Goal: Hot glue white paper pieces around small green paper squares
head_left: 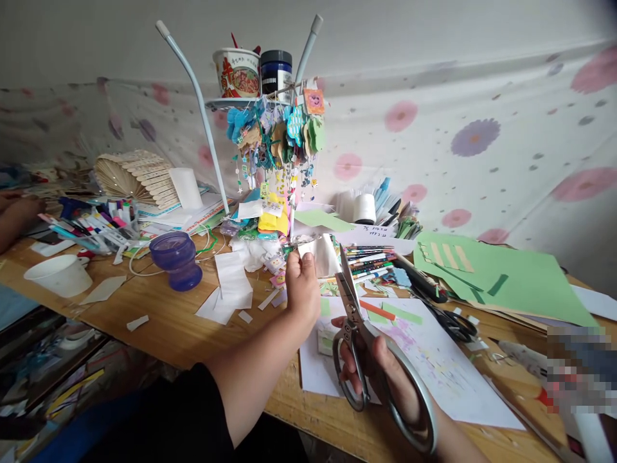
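Observation:
My left hand (303, 286) pinches a small white sheet (328, 256), which looks like paper or thin cloth, between thumb and fingers. Just right of it, my right hand (385, 370) has its fingers through the handles of a large pair of metal scissors (354, 308). The blades point up and away from me, slightly apart, close to the white sheet's right side. Below the hands lies a white paper (434, 360) with coloured marks, an orange strip (378, 311) and a green strip (402, 313) on it.
A purple cup (176, 260), a white paper cup (58, 276) and several pens (99, 225) stand at left. Hanging paper ornaments (274, 135) are on a rack at the back. Green card (511, 276) and black-handled scissors (456, 325) lie at right. Another person's arm (17, 215) shows far left.

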The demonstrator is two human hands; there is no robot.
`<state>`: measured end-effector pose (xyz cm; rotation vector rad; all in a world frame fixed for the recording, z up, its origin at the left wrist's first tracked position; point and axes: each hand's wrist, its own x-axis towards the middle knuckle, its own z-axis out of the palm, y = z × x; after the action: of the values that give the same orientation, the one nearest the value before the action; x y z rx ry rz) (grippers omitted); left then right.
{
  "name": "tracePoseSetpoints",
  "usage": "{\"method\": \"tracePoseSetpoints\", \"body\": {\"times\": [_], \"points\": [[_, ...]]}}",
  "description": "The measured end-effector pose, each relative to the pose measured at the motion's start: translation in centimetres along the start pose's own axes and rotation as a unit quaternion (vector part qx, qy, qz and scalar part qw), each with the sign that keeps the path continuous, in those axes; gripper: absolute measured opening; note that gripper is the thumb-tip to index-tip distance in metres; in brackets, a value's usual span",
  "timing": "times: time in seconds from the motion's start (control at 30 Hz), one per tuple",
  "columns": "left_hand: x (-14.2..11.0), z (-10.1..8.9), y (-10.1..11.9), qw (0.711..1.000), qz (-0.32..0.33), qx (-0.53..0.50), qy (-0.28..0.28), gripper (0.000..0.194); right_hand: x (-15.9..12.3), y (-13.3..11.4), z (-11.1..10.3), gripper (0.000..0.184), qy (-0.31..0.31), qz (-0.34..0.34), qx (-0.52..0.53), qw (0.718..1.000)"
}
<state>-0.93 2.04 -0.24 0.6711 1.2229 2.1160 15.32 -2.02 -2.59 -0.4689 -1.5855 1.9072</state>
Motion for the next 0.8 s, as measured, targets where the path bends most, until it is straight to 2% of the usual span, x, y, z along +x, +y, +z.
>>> {"method": "tracePoseSetpoints", "body": {"times": [0.1, 0.23, 0.33, 0.47, 0.57, 0.7, 0.8], "points": [[-0.5, 0.2, -0.1, 0.996, 0.065, 0.053, 0.043, 0.015, 0.0, 0.4, 0.1, 0.059, 0.015, -0.027, -0.005, 1.000], [-0.4, 0.3, -0.3, 0.992, 0.079, 0.079, 0.064, 0.021, -0.2, 0.8, 0.4, 0.056, 0.041, -0.033, -0.015, 0.999], [-0.1, 0.2, -0.6, 0.993, 0.090, 0.053, 0.050, 0.018, -0.3, 0.9, 0.5, 0.055, 0.044, -0.034, -0.022, 0.998], [-0.2, 0.2, -0.2, 0.992, 0.118, 0.036, 0.024, 0.014, -0.4, 1.1, 0.1, 0.067, -0.017, -0.051, 0.017, 0.998], [-0.6, 0.1, 0.5, 0.987, 0.146, 0.063, 0.014, 0.012, -0.4, 1.3, -0.3, 0.072, -0.043, -0.046, 0.051, 0.997], [-1.2, 0.1, 1.0, 0.978, 0.167, 0.124, -0.011, 0.011, -0.2, 1.4, -0.5, 0.068, -0.039, -0.056, 0.063, 0.996], [-1.6, 0.2, 0.9, 0.979, 0.147, 0.137, -0.031, 0.012, 0.1, 1.4, -0.2, 0.064, -0.017, -0.067, 0.066, 0.995]]}}
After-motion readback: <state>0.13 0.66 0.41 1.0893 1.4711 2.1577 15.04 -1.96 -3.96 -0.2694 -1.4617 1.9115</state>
